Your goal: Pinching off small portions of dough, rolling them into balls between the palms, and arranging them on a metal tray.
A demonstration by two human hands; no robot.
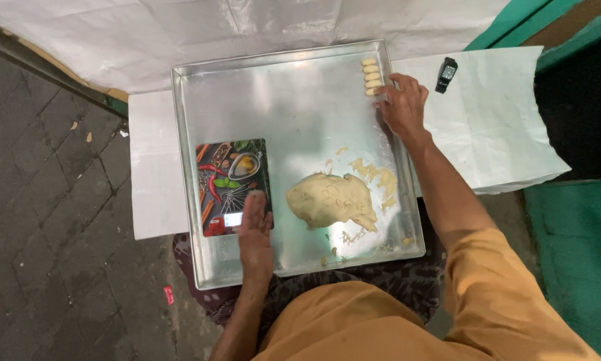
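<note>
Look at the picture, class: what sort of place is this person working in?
Probably an informal food-making spot at ground level, perhaps outdoors: a metal tray holding a lump of dough and a kitchen scale sits low beside dark paving stones, with small shaped dough pieces lined up.

Tray (287,100): bare metal, smooth, shiny, I see glare patches on it. Kitchen scale (230,184), near left in the tray: glossy top, looks like glass or hard plastic, printed picture. Dough lump (330,199): soft, matt, slightly creased; crumbs (379,179) beside it are rough. Small dough pieces (371,75), far right corner: smooth, matt. Paper sheet (494,127) under the tray: white, matt, wrinkled. Ground (40,200) on the left: rough dark stone paving. My sleeve (501,294): matt orange cloth.
</note>
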